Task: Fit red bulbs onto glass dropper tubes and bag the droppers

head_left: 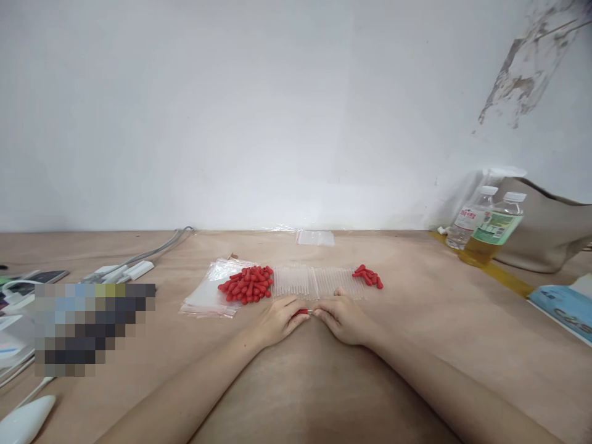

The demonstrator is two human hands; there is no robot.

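Near the middle of the table, my left hand (280, 319) pinches a red rubber dropper bulb (301, 312). My right hand (345, 317) meets it from the other side, its fingers closed on a thin clear dropper tube (311, 312) whose short visible end touches the bulb. Just beyond both hands lies a row of clear tubes (291, 280), side by side. A heap of red bulbs (247, 283) sits left of that row, partly on a stack of clear zip bags (203, 296). At the row's right end are several more red bulbs (369, 276).
Two bottles (497, 231) stand at the back right before a grey-brown bag (541, 228). A blue packet (564, 311) lies at the right edge. Cables (161, 248), a white mouse (28, 420) and a blurred-out patch (87, 327) are on the left. A small clear bag (315, 238) lies by the wall.
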